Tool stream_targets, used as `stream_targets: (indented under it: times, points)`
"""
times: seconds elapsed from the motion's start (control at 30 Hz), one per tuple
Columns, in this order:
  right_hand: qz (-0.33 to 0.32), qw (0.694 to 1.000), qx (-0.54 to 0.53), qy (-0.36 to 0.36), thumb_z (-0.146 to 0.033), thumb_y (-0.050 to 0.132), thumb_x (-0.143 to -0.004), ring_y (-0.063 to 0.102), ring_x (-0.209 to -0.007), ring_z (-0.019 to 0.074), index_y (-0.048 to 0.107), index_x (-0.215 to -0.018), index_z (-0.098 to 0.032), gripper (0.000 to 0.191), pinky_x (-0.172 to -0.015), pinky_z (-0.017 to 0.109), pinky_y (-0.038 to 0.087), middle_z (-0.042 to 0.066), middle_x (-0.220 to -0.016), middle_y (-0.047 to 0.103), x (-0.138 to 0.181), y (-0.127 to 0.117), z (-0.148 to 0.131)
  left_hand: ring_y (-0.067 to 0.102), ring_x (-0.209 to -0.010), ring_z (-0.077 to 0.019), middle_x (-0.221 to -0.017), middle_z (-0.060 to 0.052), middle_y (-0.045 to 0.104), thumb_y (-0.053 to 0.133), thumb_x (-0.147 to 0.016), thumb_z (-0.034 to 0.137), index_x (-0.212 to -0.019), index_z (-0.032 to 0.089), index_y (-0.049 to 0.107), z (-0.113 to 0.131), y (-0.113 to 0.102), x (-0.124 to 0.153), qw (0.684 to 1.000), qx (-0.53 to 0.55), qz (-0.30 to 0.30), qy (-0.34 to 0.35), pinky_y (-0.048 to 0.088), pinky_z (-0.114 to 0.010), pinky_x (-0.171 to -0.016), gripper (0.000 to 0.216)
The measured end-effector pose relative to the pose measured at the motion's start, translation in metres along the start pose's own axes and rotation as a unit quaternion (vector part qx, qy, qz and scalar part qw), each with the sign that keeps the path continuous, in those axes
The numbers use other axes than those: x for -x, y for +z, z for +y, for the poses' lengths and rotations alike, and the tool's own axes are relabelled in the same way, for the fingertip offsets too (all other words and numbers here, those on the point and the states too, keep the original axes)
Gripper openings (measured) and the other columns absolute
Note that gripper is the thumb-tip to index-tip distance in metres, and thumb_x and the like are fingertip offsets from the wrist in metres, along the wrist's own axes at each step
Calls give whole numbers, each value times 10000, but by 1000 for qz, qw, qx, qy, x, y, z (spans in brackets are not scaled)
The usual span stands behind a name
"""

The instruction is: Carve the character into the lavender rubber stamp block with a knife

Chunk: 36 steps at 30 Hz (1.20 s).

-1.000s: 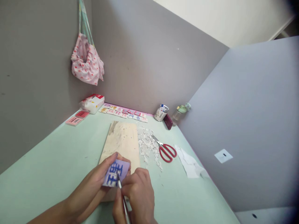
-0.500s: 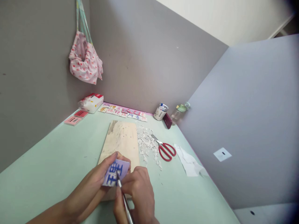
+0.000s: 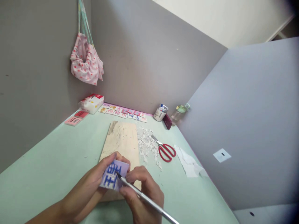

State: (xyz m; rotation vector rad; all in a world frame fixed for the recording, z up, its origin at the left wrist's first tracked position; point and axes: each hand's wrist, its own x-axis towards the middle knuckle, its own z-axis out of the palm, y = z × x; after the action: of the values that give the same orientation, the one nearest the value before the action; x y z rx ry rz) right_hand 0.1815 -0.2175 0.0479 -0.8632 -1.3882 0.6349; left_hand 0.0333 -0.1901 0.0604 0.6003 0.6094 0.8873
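Between the thumb and fingers of my left hand (image 3: pixel 93 179) is a small purple card (image 3: pixel 123 166) with a blue Chinese character on it, tilted toward me. My right hand (image 3: pixel 146 193) grips a silver craft knife (image 3: pixel 149 200) by its metal handle. The dark tip of the knife meets the card's face near the character, or hovers just over it; I cannot tell which. Both hands are above the near end of a pale wooden board (image 3: pixel 125 137). Part of the left fingers is hidden behind the card.
White paper scraps (image 3: pixel 148 143) lie right of the board, beside red-handled scissors (image 3: pixel 167 151) and a crumpled tissue (image 3: pixel 188 163). Along the back are rows of character cards (image 3: pixel 123 113), a tissue pack (image 3: pixel 92 103), a tin can (image 3: pixel 160 112) and a bottle (image 3: pixel 178 114). A dotted cloth bag (image 3: pixel 86 67) hangs above.
The knife's handle has swung to the right, lying flatter across my right hand. My right hand has turned and shifted right, while the card has moved slightly left in my left hand.
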Motion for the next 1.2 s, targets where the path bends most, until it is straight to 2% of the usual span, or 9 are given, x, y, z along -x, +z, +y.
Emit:
stream_targets:
  times: [0.1,0.27,0.5,0.63,0.87,1.0,1.2]
  points:
    - [14,1000,-10,-3,-187,731,-853,619,-644,143,683,-810,-217,71,-575,222,500,-11,-728,649,-1,1,-1,471,-911,-182,-941,6,545,609,-934,575,-893,229,625,-1,0,-1,1000,5,-6,-13,441,-289,-869,349]
    - [-4,1000,-27,15,-154,719,-853,634,-672,145,695,-820,-213,72,-610,225,515,-6,-747,659,-4,-1,-1,480,-914,-184,-944,2,566,619,-932,568,-910,231,639,-3,-3,-2,1000,-2,-4,-18,439,-284,-868,338]
    - [-55,996,-56,46,-166,725,-867,641,-759,133,690,-862,-230,73,-702,220,518,-23,-795,644,-9,-13,-3,480,-848,-163,-928,6,571,624,-925,585,-921,231,628,-2,-3,-2,999,-19,-12,-40,444,-260,-795,355]
    - [-85,994,-36,52,-184,711,-888,623,-750,140,675,-861,-225,61,-692,240,499,-19,-793,626,-12,-20,-6,450,-780,-148,-867,14,552,599,-933,604,-893,233,600,-3,-4,-1,997,-46,-27,-54,419,-238,-737,373]
    - [-133,989,-3,63,-202,688,-913,612,-751,160,652,-860,-212,65,-676,272,505,6,-822,628,-15,-30,-12,452,-828,-168,-887,4,531,537,-967,597,-932,242,594,-7,-11,-4,993,-82,-52,-62,407,-273,-788,361]
    - [-154,985,-11,72,-185,678,-923,618,-788,150,642,-854,-211,82,-717,265,522,-2,-834,613,-16,-35,-12,384,-797,-165,-853,13,448,497,-989,573,-887,229,536,-10,-11,-6,988,-126,-77,-38,379,-279,-764,362]
    - [-171,979,-48,97,-212,655,-955,634,-782,145,634,-867,-207,91,-700,263,556,2,-864,604,-17,-35,-10,377,-816,-176,-851,6,433,458,-1011,554,-865,222,504,-11,-12,-5,981,-166,-93,-29,366,-282,-760,365]
